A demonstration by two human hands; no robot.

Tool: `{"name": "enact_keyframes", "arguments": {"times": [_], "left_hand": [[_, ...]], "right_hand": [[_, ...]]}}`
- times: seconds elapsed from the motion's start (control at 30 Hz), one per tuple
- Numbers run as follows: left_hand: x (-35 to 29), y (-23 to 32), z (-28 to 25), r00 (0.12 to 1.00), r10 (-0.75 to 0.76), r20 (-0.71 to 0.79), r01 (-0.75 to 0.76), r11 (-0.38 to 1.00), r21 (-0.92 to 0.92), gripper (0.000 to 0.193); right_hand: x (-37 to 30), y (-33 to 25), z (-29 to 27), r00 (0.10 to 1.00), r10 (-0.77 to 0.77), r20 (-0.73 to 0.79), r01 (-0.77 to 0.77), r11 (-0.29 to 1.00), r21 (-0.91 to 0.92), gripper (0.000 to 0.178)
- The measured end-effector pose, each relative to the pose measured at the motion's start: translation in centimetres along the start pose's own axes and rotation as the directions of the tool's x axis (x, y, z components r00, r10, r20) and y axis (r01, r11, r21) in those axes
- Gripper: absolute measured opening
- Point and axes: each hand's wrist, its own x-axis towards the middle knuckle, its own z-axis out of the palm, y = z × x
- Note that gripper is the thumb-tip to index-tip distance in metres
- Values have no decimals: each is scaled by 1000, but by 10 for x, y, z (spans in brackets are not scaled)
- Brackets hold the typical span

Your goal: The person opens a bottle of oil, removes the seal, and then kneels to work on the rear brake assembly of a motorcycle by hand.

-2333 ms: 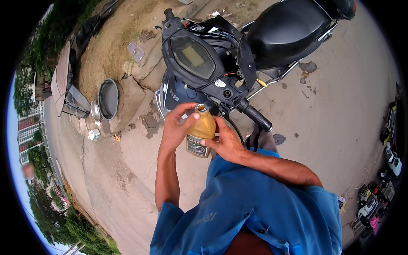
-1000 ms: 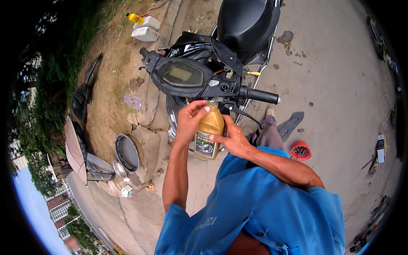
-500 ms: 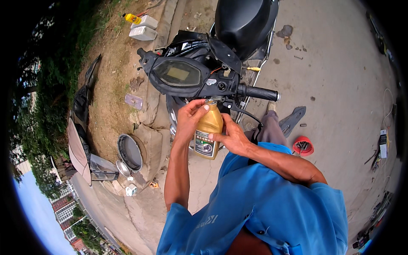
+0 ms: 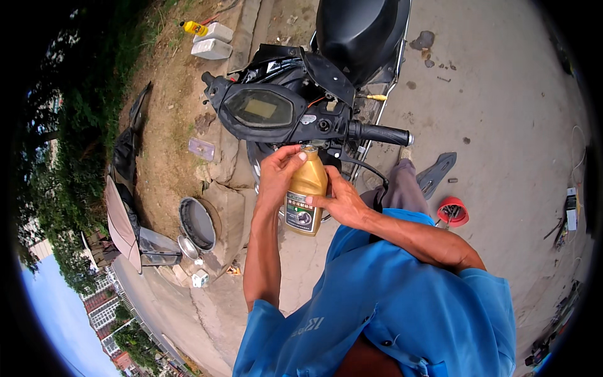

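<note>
A gold plastic bottle (image 4: 308, 178) with a dark printed label stands upright between my hands, in front of the scooter's handlebar. My left hand (image 4: 277, 173) is closed on its neck, thumb and fingertips near the opening at the top. Wrapped round the bottle's side, my right hand (image 4: 342, 198) has its thumb lying across the front, by the label. Just beyond is the black scooter dashboard (image 4: 259, 107), its covers partly loosened. The right handlebar grip (image 4: 382, 133) and a brake lever (image 4: 367, 165) stick out beside my right hand.
Past the handlebar is the black seat (image 4: 361, 38). A yellow-handled tool (image 4: 377, 97) lies beside it. On the ground are a red bowl (image 4: 453, 212) with metal parts, a grey panel (image 4: 438, 173), and a round black basin (image 4: 197, 224). A yellow bottle (image 4: 194, 27) lies on pale blocks (image 4: 212, 49).
My hands keep their hold on the bottle, which has hardly moved. The whole view has shifted slightly.
</note>
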Motion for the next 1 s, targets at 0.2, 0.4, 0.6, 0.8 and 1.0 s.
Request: {"name": "enact_keyframes", "arguments": {"times": [0.2, 0.4, 0.6, 0.8, 1.0], "left_hand": [[0, 1, 1, 1000, -5, -8, 5, 1000, 7, 35], [1, 0, 1, 999, 12, -32, -12, 1000, 10, 30], [2, 2, 1, 999, -38, -28, 38, 999, 23, 32], [0, 9, 4, 998, -42, -48, 44, 998, 51, 29], [1, 10, 5, 997, -58, -54, 62, 996, 61, 28]], "right_hand": [[1, 3, 1, 1000, -16, -5, 17, 1000, 8, 69], [1, -1, 1, 1000, 6, -6, -6, 1000, 8, 65], [3, 5, 3, 1000, -7, -3, 7, 999, 37, 65], [3, 1, 0, 999, 23, 24, -24, 998, 51, 64], [3, 4, 2, 1000, -7, 17, 5, 995, 100, 64]]}}
